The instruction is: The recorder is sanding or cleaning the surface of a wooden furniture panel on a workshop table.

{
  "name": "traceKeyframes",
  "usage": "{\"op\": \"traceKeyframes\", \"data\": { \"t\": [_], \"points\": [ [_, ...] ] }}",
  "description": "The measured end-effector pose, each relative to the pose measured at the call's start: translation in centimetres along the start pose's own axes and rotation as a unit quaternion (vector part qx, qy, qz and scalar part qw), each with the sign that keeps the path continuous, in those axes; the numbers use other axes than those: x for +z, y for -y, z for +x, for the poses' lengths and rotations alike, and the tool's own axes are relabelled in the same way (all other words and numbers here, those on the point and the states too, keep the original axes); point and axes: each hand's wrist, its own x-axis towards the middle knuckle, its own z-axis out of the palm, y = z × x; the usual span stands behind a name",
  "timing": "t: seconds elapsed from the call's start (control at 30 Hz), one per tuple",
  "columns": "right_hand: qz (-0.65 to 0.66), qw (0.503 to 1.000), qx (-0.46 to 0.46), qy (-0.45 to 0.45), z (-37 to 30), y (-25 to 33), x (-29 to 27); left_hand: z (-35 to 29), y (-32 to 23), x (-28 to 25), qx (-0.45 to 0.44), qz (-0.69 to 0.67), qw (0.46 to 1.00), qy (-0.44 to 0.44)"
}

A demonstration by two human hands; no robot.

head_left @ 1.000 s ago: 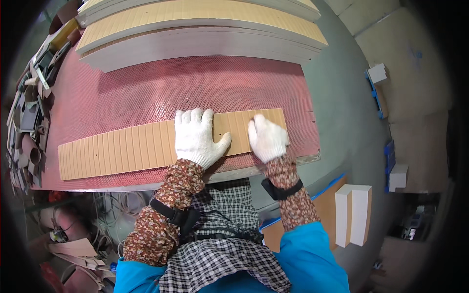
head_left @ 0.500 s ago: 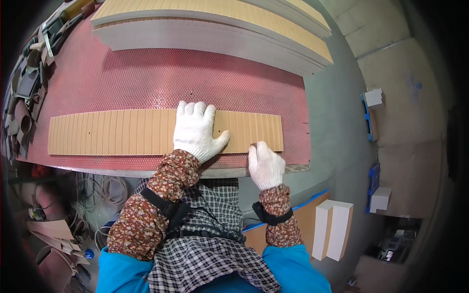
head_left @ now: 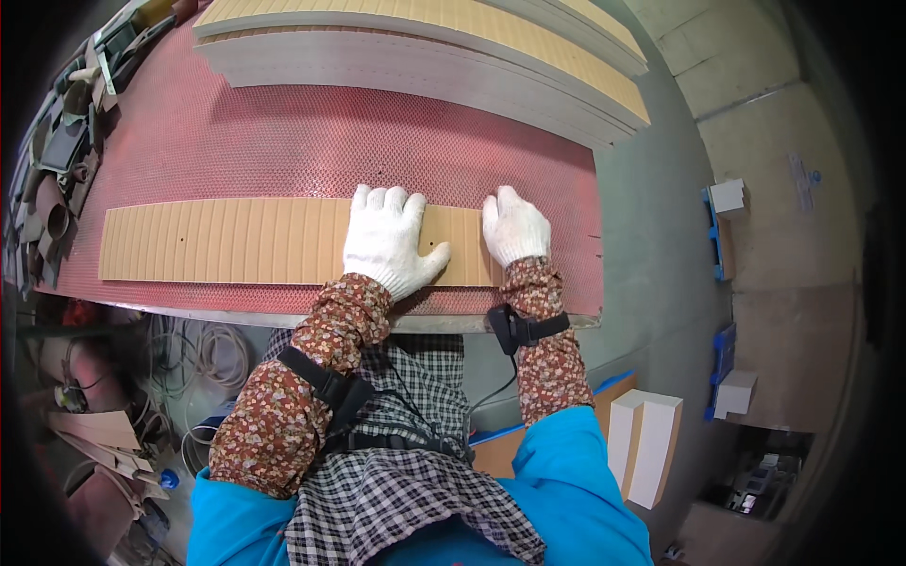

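A long tan grooved board (head_left: 226, 241) lies flat along the near side of a red perforated table (head_left: 283, 141). My left hand (head_left: 389, 238), in a white glove, presses flat on the board's right part with fingers spread. In a matching white glove, my right hand (head_left: 514, 226) rests on the board's right end, fingers together, covering that end. Neither hand grips anything.
A stack of long tan-topped grey boards (head_left: 425, 47) lies across the table's far side. Dark scraps and tools (head_left: 57, 141) crowd the left edge. White-and-tan blocks (head_left: 646, 443) stand on the grey floor at right; cables (head_left: 189, 354) hang under the table.
My right hand has come back up from the table's front edge onto the board's right end. The left hand has stayed flat on the board.
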Motion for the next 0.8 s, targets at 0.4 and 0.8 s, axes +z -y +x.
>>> {"op": "traceKeyframes", "data": {
  "t": [0.4, 0.8],
  "points": [
    [0.025, 0.997, -0.017, -0.064, -15.2, -0.1, 0.6, 0.0, 0.2, -0.4, -0.003, 0.004, 1.0, 0.001],
    [0.052, 0.996, -0.018, -0.067, -13.9, 1.3, -0.2, 0.0, 0.3, -0.1, -0.003, -0.014, 1.0, 0.0]
  ]
}}
